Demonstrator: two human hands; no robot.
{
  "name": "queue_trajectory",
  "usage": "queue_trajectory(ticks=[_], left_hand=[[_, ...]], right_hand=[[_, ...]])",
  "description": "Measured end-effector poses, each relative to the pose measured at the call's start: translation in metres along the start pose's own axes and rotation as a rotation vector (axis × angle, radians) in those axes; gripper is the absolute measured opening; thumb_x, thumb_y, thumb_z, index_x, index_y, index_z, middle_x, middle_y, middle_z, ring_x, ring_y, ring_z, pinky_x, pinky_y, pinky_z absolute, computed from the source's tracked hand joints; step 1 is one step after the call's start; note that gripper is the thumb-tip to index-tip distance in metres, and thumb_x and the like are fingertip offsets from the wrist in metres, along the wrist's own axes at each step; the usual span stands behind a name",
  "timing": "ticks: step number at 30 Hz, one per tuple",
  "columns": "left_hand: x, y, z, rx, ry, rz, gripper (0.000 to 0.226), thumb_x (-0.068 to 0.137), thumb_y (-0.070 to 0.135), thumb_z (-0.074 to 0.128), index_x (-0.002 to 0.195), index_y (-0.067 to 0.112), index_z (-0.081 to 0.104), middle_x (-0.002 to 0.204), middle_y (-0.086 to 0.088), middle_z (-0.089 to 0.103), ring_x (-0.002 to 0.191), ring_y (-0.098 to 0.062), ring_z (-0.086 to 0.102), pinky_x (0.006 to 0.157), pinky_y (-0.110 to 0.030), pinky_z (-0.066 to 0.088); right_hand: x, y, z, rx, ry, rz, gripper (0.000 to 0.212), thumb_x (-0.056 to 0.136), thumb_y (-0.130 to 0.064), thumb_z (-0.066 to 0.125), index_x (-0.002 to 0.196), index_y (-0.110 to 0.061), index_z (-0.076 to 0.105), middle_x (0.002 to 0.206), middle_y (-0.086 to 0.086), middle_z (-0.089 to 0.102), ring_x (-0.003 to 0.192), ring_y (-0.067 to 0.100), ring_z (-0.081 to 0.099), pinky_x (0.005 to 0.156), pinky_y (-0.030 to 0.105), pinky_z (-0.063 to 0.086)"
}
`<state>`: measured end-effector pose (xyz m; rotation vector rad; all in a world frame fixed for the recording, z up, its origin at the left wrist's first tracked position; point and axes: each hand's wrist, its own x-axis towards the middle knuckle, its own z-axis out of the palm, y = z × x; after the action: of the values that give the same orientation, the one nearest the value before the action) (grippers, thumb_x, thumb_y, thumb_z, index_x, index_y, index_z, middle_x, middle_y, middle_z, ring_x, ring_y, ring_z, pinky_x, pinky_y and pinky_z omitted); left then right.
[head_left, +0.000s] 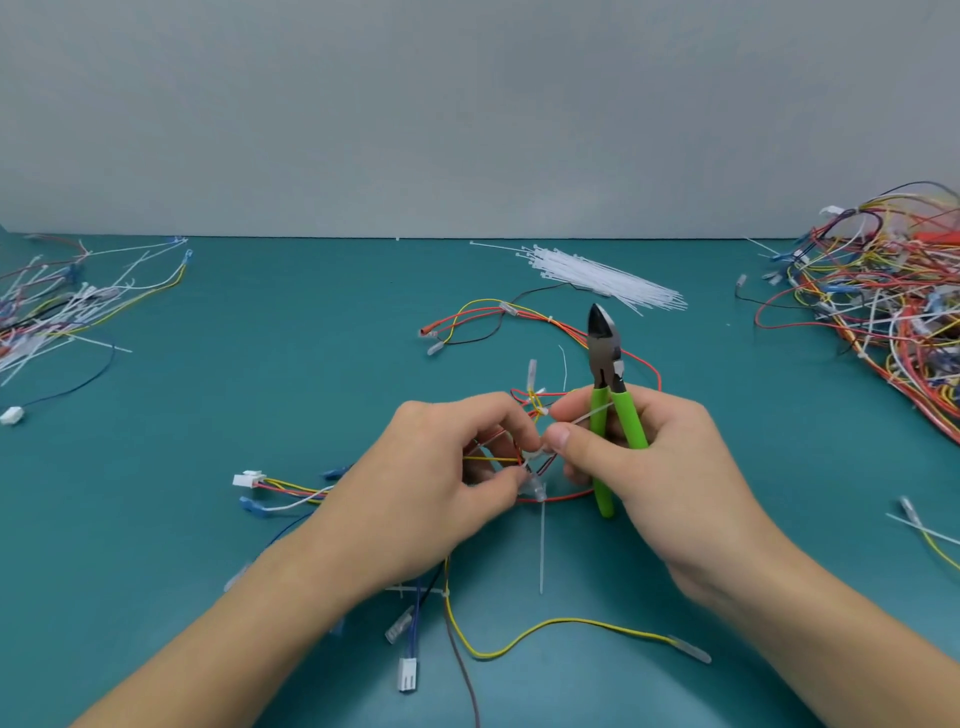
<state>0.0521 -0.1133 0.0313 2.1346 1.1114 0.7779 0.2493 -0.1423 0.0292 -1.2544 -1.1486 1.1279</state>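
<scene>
At ten o'clock on the teal table (260, 364), a heap of tied wires (47, 312) lies against the left edge. Nearer the middle, the left hand (441, 467) curls its fingers round the wire harness (493, 460) and pinches its red and yellow strands, at six o'clock from the table's centre. The harness's white plug (248, 479) trails out at nine o'clock of that hand. Just at three o'clock of it, the right hand (660, 457) pinches the tail of a cable tie (584, 415) between thumb and forefinger. Its other fingers grip the green-handled flush cutters (605, 358), blades pointing to twelve o'clock. A bundle of white cable ties (602, 278) lies at twelve o'clock of the cutters, apart from them. At two o'clock on the table sprawls a pile of loose harnesses (883, 301).
</scene>
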Motion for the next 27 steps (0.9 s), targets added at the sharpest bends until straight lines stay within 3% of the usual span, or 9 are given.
queue_trajectory(ticks=[12,18,23,27], left_hand=[[0.0033,-0.0045,-0.0019,0.023,-0.033,0.109,0.018,0.089,0.019,0.075,0.092,0.031,0.062,0.072,0.004,0.063,0.063,-0.019,0.057,0.058,-0.021,0.047],[0.0068,-0.0088,-0.0027,0.062,-0.071,0.131,0.014,0.088,0.024,0.076,0.091,0.028,0.063,0.071,0.000,0.063,0.064,-0.022,0.056,0.061,-0.036,0.051],[0.0074,-0.0084,-0.0026,0.044,-0.070,0.137,0.013,0.085,0.020,0.076,0.087,0.026,0.064,0.062,0.002,0.055,0.058,-0.017,0.047,0.055,-0.029,0.045],[0.0084,-0.0067,-0.0015,0.044,-0.077,0.124,0.012,0.084,0.018,0.075,0.085,0.024,0.064,0.060,0.003,0.049,0.057,-0.016,0.039,0.053,-0.028,0.040]], right_hand=[[-0.0023,-0.0053,-0.0005,0.093,-0.026,0.114,0.009,0.086,-0.004,0.078,0.088,-0.011,0.074,0.064,0.005,0.063,0.059,0.020,0.056,0.050,0.018,0.047],[-0.0019,-0.0060,0.0012,0.096,-0.049,0.135,0.019,0.085,-0.005,0.080,0.081,-0.023,0.077,0.067,0.001,0.066,0.060,0.020,0.059,0.058,0.024,0.055],[-0.0005,-0.0076,0.0006,0.128,-0.059,0.153,0.024,0.082,-0.005,0.081,0.081,-0.028,0.079,0.071,0.006,0.067,0.059,0.022,0.060,0.068,0.038,0.054],[0.0010,-0.0074,-0.0012,0.187,-0.089,0.195,0.023,0.077,-0.003,0.083,0.080,-0.026,0.080,0.074,0.008,0.068,0.059,0.022,0.061,0.066,0.036,0.055]])
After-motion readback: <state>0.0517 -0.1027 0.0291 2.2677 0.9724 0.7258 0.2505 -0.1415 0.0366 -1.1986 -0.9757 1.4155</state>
